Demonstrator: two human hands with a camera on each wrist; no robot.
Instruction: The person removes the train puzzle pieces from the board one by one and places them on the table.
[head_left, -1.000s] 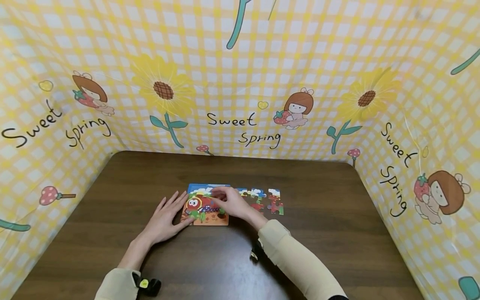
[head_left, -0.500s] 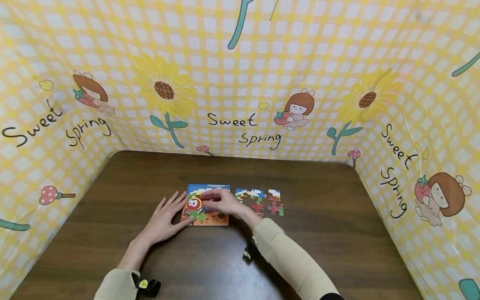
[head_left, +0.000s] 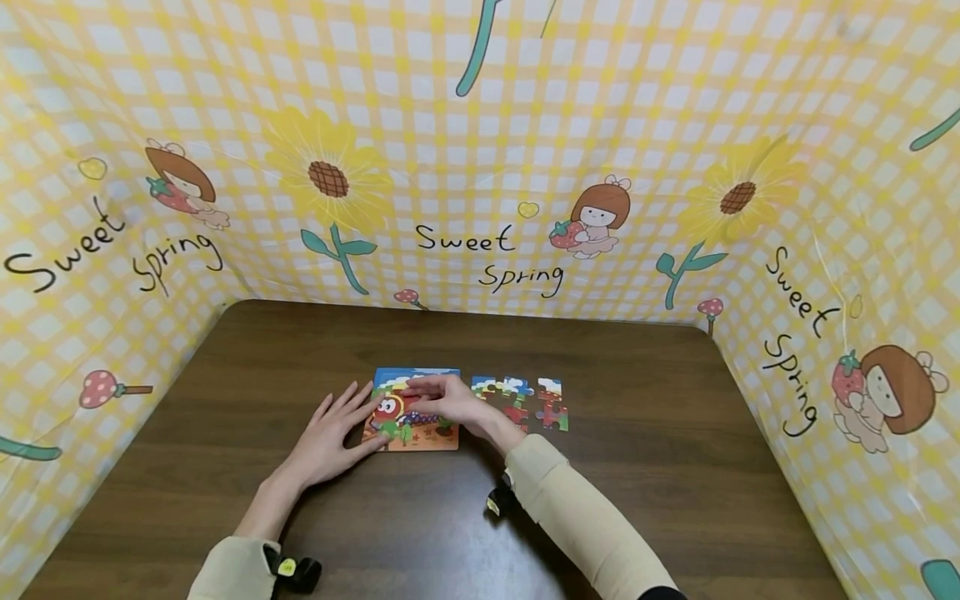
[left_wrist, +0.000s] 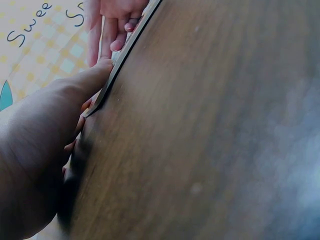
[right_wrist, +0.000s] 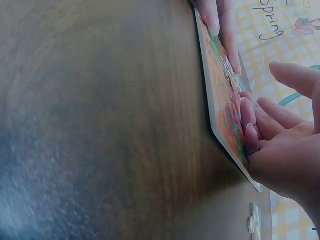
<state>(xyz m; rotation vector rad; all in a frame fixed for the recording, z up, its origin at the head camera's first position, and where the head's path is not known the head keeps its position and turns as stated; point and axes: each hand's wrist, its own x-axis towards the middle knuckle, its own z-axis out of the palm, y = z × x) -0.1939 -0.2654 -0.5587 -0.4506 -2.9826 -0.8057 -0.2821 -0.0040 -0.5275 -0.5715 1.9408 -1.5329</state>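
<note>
A jigsaw puzzle board (head_left: pixel 420 443) with a cartoon red figure, blue sky and orange ground lies flat on the table. My left hand (head_left: pixel 330 442) spreads along its left side, the thumb resting on the lower left corner. From the right, my right hand (head_left: pixel 450 402) reaches over the board and covers part of the picture. In the right wrist view, fingertips (right_wrist: pixel 248 111) of the right hand touch the puzzle's surface while the thumb stands away from it. No loose piece shows in either hand; what lies under the right palm is hidden.
Several loose jigsaw pieces (head_left: pixel 551 415) lie on the brown wooden table (head_left: pixel 637 467) just right of the board. A yellow checked cloth (head_left: pixel 480 167) with flowers and lettering walls off the back and both sides. Each wrist carries a small black camera (head_left: pixel 300 575).
My right hand has moved a little left over the board, uncovering the loose piece nearest the board, and has barely moved in the last half second. The left hand has kept its place.
</note>
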